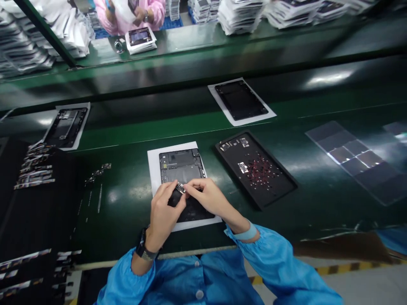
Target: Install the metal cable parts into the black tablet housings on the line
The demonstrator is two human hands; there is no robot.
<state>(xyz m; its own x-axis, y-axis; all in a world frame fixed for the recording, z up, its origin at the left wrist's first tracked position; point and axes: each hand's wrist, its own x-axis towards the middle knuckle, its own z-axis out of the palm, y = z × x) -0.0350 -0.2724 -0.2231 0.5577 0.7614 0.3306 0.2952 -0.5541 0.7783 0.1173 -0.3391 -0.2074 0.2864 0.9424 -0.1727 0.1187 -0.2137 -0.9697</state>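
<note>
A black tablet back frame (181, 167) lies on a white sheet (153, 165) on the green bench in front of me. Both hands meet over its lower half. My left hand (163, 214) and my right hand (206, 197) pinch a small circuit part (180, 187) between their fingertips, just above the frame. I wear blue sleeves, a dark watch on the left wrist and a blue band on the right wrist.
A black tray (280, 192) with small red and white parts sits to the right. Strips of small parts (33, 169) lie at the left. Two more frames on white sheets (240, 101) (66, 127) rest on the belt. A person in pink (127, 15) works opposite, by stacks of white packets (241, 17).
</note>
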